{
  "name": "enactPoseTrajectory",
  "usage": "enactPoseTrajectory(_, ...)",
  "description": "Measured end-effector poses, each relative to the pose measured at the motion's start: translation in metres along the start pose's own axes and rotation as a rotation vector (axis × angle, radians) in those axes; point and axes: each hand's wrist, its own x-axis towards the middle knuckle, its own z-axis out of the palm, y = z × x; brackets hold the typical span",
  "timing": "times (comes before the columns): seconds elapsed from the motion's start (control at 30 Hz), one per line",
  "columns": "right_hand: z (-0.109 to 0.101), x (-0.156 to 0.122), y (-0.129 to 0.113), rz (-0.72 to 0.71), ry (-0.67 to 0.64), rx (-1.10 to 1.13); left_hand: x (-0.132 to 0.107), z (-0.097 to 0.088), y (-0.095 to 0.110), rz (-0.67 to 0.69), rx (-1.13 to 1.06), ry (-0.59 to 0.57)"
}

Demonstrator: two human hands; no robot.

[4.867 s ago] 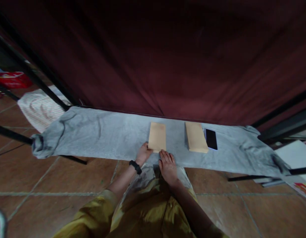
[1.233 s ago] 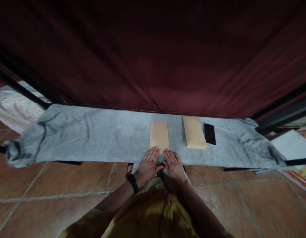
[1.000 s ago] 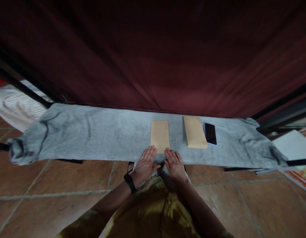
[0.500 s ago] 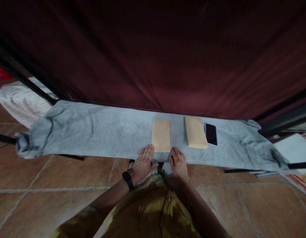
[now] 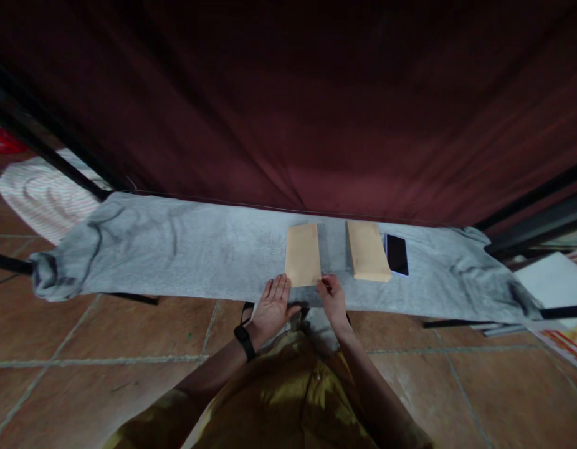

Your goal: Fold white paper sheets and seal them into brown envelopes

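Observation:
A single tan envelope [image 5: 302,252] lies on a grey cloth [image 5: 185,249] spread over a low narrow surface in front of me. My left hand [image 5: 271,304], with a black band on the wrist, rests flat and open on the cloth just below the envelope's near left corner. My right hand [image 5: 333,298] has its fingers curled in a pinch at the envelope's near right corner, and that side looks slightly raised, with a shadow beside it. To the right sit a thicker stack of tan envelopes [image 5: 367,249] and a black phone [image 5: 397,254].
A dark red curtain [image 5: 316,112] hangs right behind the cloth. Black metal bars [image 5: 59,156] cross at the left and right. A striped cloth [image 5: 40,193] lies at far left, a white sheet [image 5: 550,280] at far right. Brown tiled floor [image 5: 106,349] is below.
My right hand went from lying flat to pinching the envelope's near right corner, and that edge lifted slightly. My left hand stayed flat by the near left corner.

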Motion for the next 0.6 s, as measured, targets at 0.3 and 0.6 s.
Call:
enactPoseTrajectory(0.3, 0.018, -0.003, -0.035, -0.006, 0.021, 0.071, 0.047, -0.044, 0.037, -0.100, 0.005, 0.068)
enactPoseTrajectory(0.6, 0.018, -0.001, -0.063, -0.173, -0.048, -0.019, 0.075, -0.065, 0.045, -0.166, -0.037, 0.044)
